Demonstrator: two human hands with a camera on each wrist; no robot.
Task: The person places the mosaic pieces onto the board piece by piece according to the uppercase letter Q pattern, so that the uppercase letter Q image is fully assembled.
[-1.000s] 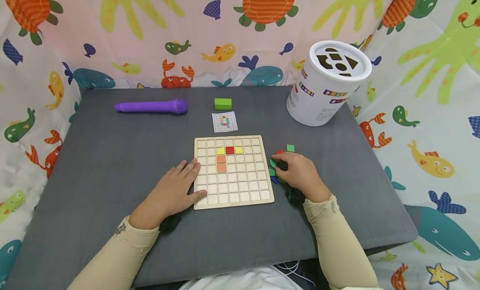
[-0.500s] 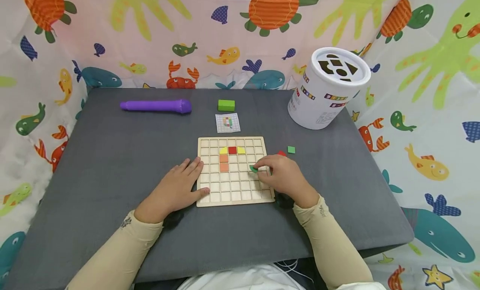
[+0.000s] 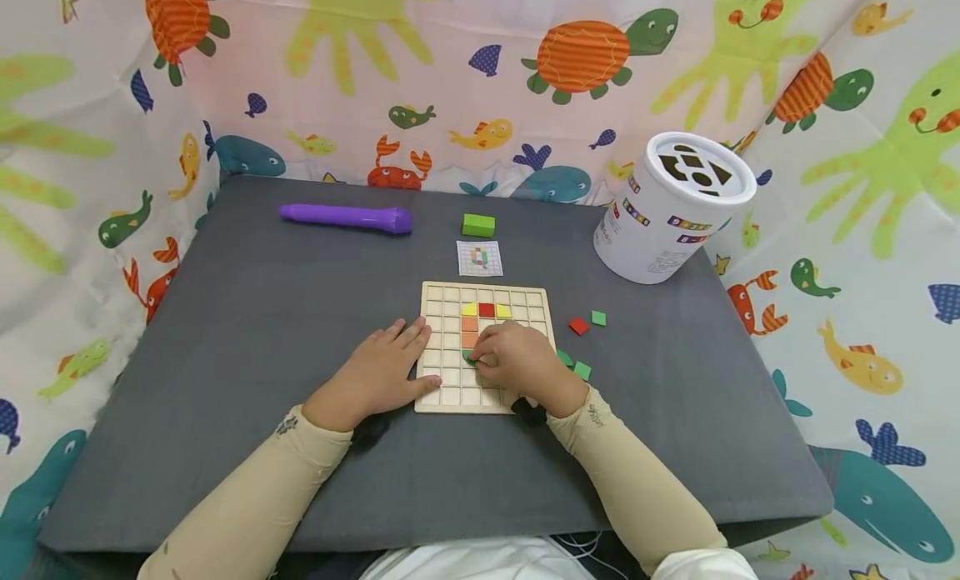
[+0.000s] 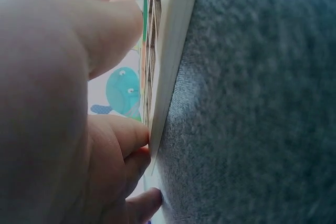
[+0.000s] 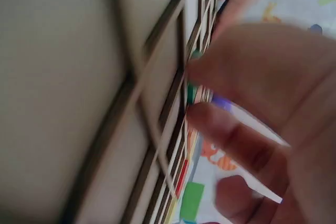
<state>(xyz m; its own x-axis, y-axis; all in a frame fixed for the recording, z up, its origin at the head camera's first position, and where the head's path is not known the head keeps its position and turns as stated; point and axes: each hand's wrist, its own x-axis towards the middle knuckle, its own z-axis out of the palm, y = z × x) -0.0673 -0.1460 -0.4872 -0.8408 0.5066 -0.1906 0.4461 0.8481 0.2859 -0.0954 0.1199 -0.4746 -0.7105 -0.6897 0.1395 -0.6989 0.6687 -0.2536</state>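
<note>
A wooden grid board lies on the table, with a row of two yellow tiles and a red tile near its top. Two orange tiles run down below the left yellow tile. My right hand pinches a green tile with a curved edge, at the cell under the orange ones. In the right wrist view the green tile shows between thumb and finger, against the grid; whether it sits fully in the cell I cannot tell. My left hand rests along the board's left edge, fingers extended.
Right of the board lie a loose red tile, a green tile and more green tiles. Beyond the board are a gridded pattern card, a green block, a purple microphone-shaped toy and a white tub with a shape-cut lid.
From the loose tiles at the right, my right hand has carried the green tile leftward across the board to below the orange tiles. My left hand stays at the board's edge. The head view has shifted.
</note>
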